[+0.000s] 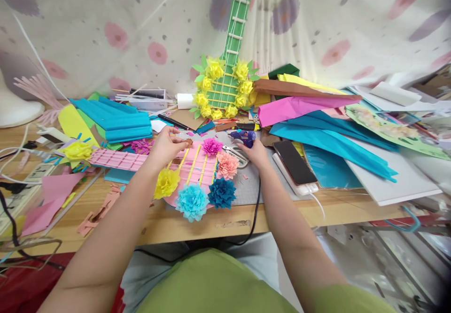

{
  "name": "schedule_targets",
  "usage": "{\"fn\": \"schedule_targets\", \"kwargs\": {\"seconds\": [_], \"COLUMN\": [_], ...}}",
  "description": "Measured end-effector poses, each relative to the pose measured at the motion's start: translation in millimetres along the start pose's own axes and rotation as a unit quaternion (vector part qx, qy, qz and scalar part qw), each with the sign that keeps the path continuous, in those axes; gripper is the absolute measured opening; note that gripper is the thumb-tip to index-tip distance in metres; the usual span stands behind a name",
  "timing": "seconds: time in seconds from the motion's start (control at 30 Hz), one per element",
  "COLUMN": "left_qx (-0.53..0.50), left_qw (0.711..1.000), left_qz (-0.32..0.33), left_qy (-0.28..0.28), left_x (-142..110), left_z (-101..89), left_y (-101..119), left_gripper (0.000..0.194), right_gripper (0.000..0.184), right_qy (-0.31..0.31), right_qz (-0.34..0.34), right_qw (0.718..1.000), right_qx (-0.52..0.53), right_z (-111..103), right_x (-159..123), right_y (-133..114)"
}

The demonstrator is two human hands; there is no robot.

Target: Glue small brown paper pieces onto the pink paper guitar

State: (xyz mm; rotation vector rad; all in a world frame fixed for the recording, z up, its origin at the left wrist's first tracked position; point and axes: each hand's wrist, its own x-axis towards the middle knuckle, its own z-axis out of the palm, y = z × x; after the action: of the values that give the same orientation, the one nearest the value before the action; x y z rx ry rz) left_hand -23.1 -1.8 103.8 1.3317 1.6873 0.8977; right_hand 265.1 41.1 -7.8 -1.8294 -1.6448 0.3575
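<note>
My left hand [165, 147] pinches a small brown paper piece [189, 142] over the body of a pink paper guitar [192, 163]. My right hand [256, 153] is closed around a dark blue glue gun [244, 137], whose nozzle points left. Paper flowers rim the guitar body: a magenta one [212, 146], a coral one [227, 165], a dark blue one [221, 192], a light blue one [192, 202] and a yellow one [167, 183]. Yellow strips cross the body. Scissors [237, 157] lie just below the glue gun on the grey cutting mat [246, 188].
A green paper guitar [225, 89] with yellow flowers leans at the back. Folded blue paper [116, 120] lies left; magenta paper [299, 107] and more sheets are piled right. A phone [295, 161] rests on a white block. A black cord [258, 205] hangs over the table edge.
</note>
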Motion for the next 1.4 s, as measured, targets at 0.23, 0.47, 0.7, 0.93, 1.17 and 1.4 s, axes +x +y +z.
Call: {"fn": "schedule_targets", "kwargs": {"seconds": [0.23,0.47,0.7,0.93,1.17,1.4], "left_qx": [-0.058,-0.078,-0.109,-0.133,-0.123,-0.136], "left_qw": [0.995,0.988,0.985,0.982,0.983,0.982], "left_qz": [-0.022,-0.06,-0.042,-0.034,-0.038,-0.036], "left_qy": [0.084,0.121,0.13,0.126,0.128,0.125], "left_x": [-2,-1,-2,1,-3,-4], "left_z": [2.0,-0.9,-8.5,-12.5,-12.3,-12.3], "left_y": [-12,-16,-23,-35,-33,-34], "left_gripper": [0.059,0.059,0.059,0.065,0.068,0.068], "right_gripper": [0.048,0.05,0.047,0.043,0.043,0.042], "right_qy": [0.008,-0.165,-0.256,-0.258,-0.256,-0.266], "right_qz": [0.121,-0.042,-0.15,-0.155,-0.16,-0.156], "right_qw": [0.991,0.938,0.929,0.936,0.937,0.935], "right_qx": [0.062,0.302,0.221,0.184,0.176,0.176], "right_z": [-15,-39,-27,-22,-25,-27], "right_x": [0,-17,-23,-23,-26,-25], "right_y": [-16,-81,-121,-121,-124,-124]}}
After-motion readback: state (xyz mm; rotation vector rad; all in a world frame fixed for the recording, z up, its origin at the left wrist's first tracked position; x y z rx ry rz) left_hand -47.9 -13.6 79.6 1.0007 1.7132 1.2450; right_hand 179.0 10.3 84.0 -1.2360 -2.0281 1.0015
